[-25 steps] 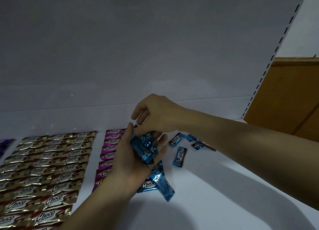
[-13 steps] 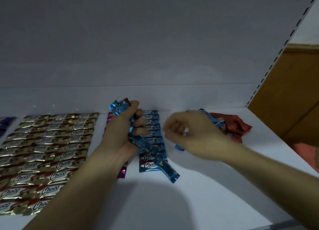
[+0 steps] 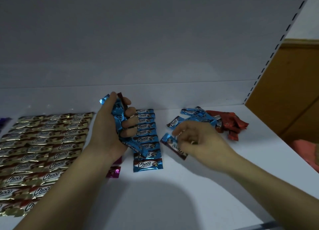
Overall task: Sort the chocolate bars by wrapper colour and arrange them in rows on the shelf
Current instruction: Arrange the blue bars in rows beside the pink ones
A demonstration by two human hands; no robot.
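My left hand [image 3: 110, 134] grips a bundle of blue-wrapped bars [image 3: 119, 121] above the shelf. Just right of it lies a neat column of blue bars [image 3: 146, 140]. My right hand [image 3: 198, 141] hovers low over a single blue bar [image 3: 170, 142], fingertips pinching at its wrapper. Behind that hand is a loose heap of blue bars [image 3: 198, 115] and a pile of red bars [image 3: 227, 124]. Gold bars [image 3: 43, 146] fill rows at the left. Magenta bars [image 3: 114, 172] show under my left wrist, mostly hidden.
The white shelf [image 3: 172, 195] runs to a back panel and a slotted upright [image 3: 269, 57] at the right. A purple wrapper [image 3: 3, 121] peeks in at the far left. Brown boxes [image 3: 293, 91] stand beyond the shelf's right end.
My left hand closed around the blue bundle and lifted it. My right hand left the bundle, swung right to the loose blue bars and came down on one of them.
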